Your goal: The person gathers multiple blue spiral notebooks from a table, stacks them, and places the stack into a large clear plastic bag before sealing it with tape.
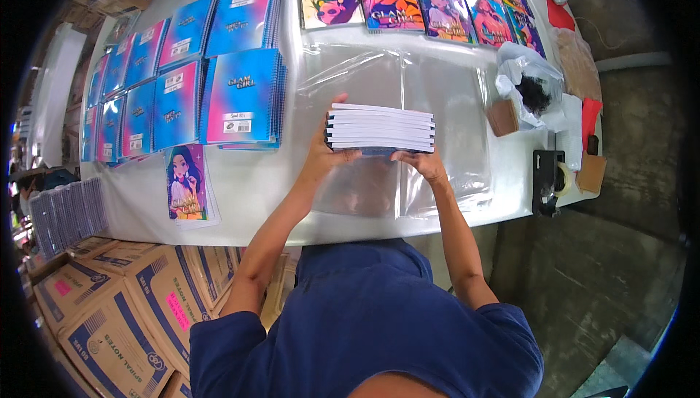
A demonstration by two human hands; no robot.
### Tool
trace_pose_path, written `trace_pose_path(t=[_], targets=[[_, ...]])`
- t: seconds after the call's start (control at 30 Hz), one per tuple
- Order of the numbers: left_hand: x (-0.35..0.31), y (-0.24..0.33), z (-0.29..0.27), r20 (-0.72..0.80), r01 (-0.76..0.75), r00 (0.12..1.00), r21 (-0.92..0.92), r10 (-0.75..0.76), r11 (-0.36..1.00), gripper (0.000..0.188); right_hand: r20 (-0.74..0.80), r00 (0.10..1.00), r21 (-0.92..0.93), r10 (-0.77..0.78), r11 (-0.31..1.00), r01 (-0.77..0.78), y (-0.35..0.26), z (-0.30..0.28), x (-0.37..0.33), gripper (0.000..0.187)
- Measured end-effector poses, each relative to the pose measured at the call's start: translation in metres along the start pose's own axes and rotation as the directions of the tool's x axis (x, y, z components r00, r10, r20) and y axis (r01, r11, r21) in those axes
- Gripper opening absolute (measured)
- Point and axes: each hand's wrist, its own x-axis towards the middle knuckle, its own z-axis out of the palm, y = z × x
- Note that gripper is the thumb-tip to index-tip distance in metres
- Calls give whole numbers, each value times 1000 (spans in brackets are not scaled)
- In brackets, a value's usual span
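Observation:
Between my two hands, at the middle of the table, is a stack of spiral notebooks (381,127), its white page edges facing up toward me. My left hand (325,143) grips the stack's left end, with the thumb along the near side. At the right end my right hand (423,162) closes on it the same way, fingers mostly hidden. Under and around the stack lie clear plastic sheets or bags (441,186), flat on the white-covered table (270,227).
Piles of blue and pink notebooks (244,99) fill the left side. One illustrated notebook (187,183) lies nearer me. Colourful notebooks (394,4) line the far side. At right are a plastic bag with dark bits (532,88) and a tape dispenser (548,181). Cartons (146,318) stand lower left.

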Motion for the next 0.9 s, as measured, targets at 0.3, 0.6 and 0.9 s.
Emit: trace_pose_path(t=[0.3, 0.6, 0.9], targets=[[-1, 38, -45, 14, -162, 965, 817, 261, 553, 98, -54, 998, 368, 46, 929, -23, -33, 26, 2, 67], [4, 55, -103, -349, 350, 937, 933, 28, -84, 76, -64, 950, 277, 307, 920, -279, 8, 33, 22, 67], [-11, 103, -80, 533, -530, 846, 837, 22, 138, 62, 152, 939, 405, 307, 848, -343, 30, 2, 26, 70]])
